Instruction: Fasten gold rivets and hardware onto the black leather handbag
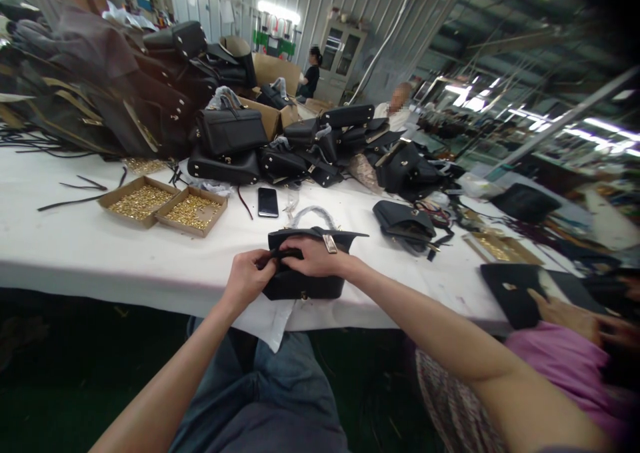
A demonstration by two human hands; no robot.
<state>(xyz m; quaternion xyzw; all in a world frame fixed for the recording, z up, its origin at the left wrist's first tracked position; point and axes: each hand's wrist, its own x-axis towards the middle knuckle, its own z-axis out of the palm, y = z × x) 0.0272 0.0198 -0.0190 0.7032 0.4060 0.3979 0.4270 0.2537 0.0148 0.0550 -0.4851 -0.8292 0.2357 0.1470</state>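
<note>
A black handbag (320,288) stands at the front edge of the white table, its flap raised and a gold clasp plate hanging from it. Its handle (314,213), wrapped in clear plastic, arches up behind. My left hand (250,276) pinches the bag's upper left edge between thumb and fingers. From the right, my right hand (313,256) reaches under the flap into the opening; its fingertips lie close to the left hand at the same corner, partly hidden by dark material. A white sheet (273,326) hangs under the bag over the table edge.
Two cardboard trays (137,202) of small gold fittings and a phone (268,202) lie beyond on the left. Piled black handbags (233,130) line the back. Another bag (405,223) lies to the right. A co-worker's hand (565,313) rests on a black piece at far right.
</note>
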